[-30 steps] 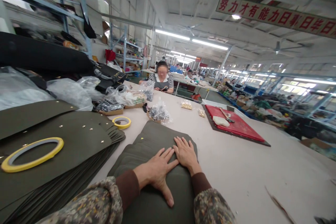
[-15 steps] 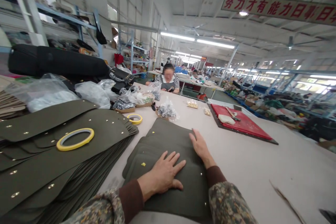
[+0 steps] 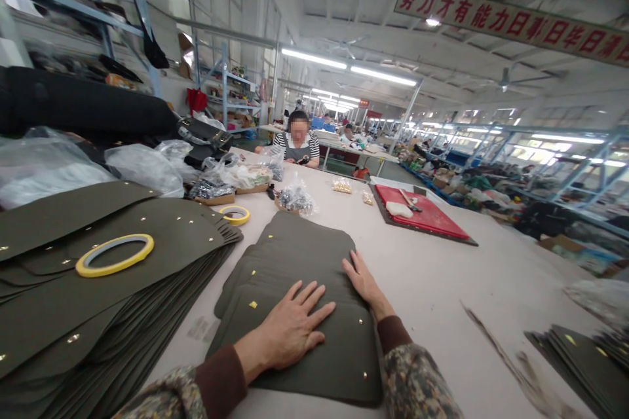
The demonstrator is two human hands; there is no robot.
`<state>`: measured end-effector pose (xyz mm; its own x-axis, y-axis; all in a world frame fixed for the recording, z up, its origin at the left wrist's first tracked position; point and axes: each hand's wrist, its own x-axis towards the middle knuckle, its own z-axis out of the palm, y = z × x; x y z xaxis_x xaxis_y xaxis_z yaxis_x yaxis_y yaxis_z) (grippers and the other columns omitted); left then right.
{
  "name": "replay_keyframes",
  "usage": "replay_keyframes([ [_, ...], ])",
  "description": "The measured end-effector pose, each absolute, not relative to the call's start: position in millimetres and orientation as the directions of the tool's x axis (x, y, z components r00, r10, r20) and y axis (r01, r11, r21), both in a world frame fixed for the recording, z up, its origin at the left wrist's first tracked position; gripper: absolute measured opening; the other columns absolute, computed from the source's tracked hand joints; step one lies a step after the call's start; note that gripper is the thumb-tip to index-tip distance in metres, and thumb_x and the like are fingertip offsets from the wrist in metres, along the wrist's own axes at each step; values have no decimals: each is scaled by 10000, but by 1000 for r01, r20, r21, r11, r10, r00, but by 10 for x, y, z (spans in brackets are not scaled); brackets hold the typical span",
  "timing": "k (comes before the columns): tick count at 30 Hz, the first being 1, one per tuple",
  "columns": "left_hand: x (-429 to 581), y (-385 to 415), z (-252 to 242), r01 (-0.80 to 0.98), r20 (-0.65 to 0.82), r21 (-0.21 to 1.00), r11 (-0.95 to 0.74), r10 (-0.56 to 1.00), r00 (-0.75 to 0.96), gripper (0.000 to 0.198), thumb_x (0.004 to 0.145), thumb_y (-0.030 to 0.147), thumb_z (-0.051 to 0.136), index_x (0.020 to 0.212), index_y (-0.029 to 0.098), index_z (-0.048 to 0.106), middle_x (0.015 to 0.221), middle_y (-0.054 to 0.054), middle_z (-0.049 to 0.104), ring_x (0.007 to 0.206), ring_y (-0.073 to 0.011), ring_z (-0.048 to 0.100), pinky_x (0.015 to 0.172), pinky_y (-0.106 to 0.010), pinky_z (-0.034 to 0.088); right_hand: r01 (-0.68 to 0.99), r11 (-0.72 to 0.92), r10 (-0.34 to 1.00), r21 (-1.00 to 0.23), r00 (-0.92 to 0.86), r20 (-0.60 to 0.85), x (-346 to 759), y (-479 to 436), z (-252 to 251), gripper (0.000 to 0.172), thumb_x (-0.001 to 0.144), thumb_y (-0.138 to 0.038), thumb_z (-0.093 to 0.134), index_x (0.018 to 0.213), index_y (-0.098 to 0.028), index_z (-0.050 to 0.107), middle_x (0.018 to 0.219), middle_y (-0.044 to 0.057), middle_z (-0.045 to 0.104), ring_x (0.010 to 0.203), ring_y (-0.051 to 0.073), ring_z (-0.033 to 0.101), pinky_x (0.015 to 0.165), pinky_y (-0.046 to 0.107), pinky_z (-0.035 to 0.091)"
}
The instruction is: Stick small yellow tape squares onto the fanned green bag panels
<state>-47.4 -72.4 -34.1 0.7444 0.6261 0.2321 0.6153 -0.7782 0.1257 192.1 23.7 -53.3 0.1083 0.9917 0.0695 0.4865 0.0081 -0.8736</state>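
Note:
Dark olive flat panels with rounded corners (image 3: 314,249) lie overlapped in a stack on the pale table in front of me. They carry small yellow marks along the left and metal eyelets at the right. My left hand (image 3: 289,324) rests flat on the top panel, fingers spread. At the stack's right edge, my right hand (image 3: 362,281) lies with fingers stretched out along the border, its thumb apart. Neither hand grips anything. To the left is a larger fanned pile of olive panels with eyelets (image 3: 162,242), bearing a yellow tape roll (image 3: 115,255).
A second tape roll (image 3: 234,215), clear bags of metal parts (image 3: 297,196) and small bags of gold parts (image 3: 343,185) lie farther back. A hammer (image 3: 410,201) sits on a red board (image 3: 427,209). More olive panels (image 3: 572,360) lie right. A co-worker (image 3: 297,141) sits opposite.
My view has turned right, bringing the panels at the right into sight. The stacked panels look more staggered, with the top one nearer me. Both hands stay on the stack.

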Motion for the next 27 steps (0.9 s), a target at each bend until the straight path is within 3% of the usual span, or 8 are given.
replay_keyframes([
  [3,-454,-786,-297,621,210,154,-769,639,740,611,873,426,569,1429,313,345,1517,-103,336,1402,-311,280,1122,-534,233,465,36,991,-884,100,93,1920,211,-530,943,686,-685,592,1405,-93,443,1557,125,228,1445,249,173,1180,340,96],
  [7,-572,-753,-203,701,270,226,-676,735,622,720,828,428,619,1456,299,290,1541,-104,281,1417,-298,246,1143,-510,216,409,22,980,-912,172,100,2014,115,-480,906,782,-726,419,1455,-121,366,1546,90,277,1437,236,209,1184,346,115],
  [9,-742,-681,-170,826,346,285,-487,855,385,711,862,462,550,1473,240,261,1553,-140,233,1431,-315,190,1143,-522,205,380,7,972,-925,214,95,2068,20,-467,936,796,-734,383,1480,-100,302,1551,99,258,1439,246,197,1187,362,108],
  [11,-965,-603,-172,904,371,381,-196,927,45,709,896,493,457,1472,133,256,1540,-211,216,1429,-352,172,1129,-534,223,356,2,971,-934,224,88,2089,-94,-475,950,795,-729,399,1480,-80,294,1547,114,258,1438,253,202,1187,373,121],
  [12,-1079,-571,-190,902,347,427,-66,933,-96,728,896,505,437,1464,86,259,1529,-243,218,1421,-374,182,1120,-542,236,346,5,972,-938,219,86,2081,-150,-485,934,799,-719,408,1477,-85,305,1543,113,271,1434,251,214,1185,375,134],
  [14,-1275,-534,-253,856,258,514,51,943,-211,764,887,526,418,1456,44,252,1509,-259,255,1409,-377,223,1119,-535,252,332,18,974,-943,206,91,2031,-239,-508,879,810,-694,430,1468,-119,337,1531,94,306,1427,240,240,1182,377,157],
  [19,-1458,-589,-413,731,118,681,-33,991,-66,827,863,594,360,1448,21,247,1507,-219,296,1405,-301,277,1152,-467,244,343,58,975,-938,182,127,1837,-284,-534,859,804,-678,460,1459,-133,358,1528,90,316,1424,227,249,1181,374,160],
  [27,-1380,-675,-357,782,56,622,-43,998,10,731,876,542,355,1475,136,251,1553,-139,227,1451,-253,140,1174,-492,80,407,49,991,-912,94,95,1732,-292,-485,825,770,-668,492,1403,-140,456,1555,95,239,1440,245,187,1184,403,111],
])
